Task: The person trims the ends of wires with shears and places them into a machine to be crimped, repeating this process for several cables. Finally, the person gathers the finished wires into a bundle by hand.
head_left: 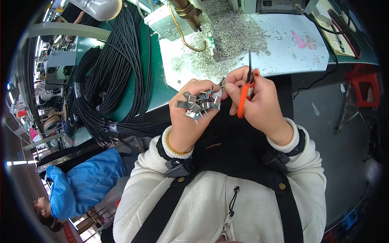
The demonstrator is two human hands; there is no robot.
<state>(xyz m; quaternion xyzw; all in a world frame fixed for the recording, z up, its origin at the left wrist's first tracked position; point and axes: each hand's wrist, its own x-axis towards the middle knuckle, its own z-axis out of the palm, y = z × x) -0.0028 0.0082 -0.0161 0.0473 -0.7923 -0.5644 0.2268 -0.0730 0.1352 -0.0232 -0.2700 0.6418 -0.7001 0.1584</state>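
My left hand (187, 126) is closed around a bunch of small silvery metal connectors (196, 106) with bits of green and thin wire ends among them. Its thumb and fingertips hold one connector (221, 82) apart from the rest, toward the right. My right hand (265, 103) keeps a pair of orange-handled scissors (242, 101) in its palm, the dark narrow blades pointing away from me. The thumb and forefinger of that hand pinch at the same single connector, so the two hands meet there. What exactly lies between those fingertips is too small to tell.
Many small metal pieces (239, 34) lie heaped on the white work surface (279, 60) beneath a bench machine (188, 16). Coiled black cables (117, 69) cover the green table at left. Beyond them is a person in blue (87, 182). A red stool (364, 91) stands right.
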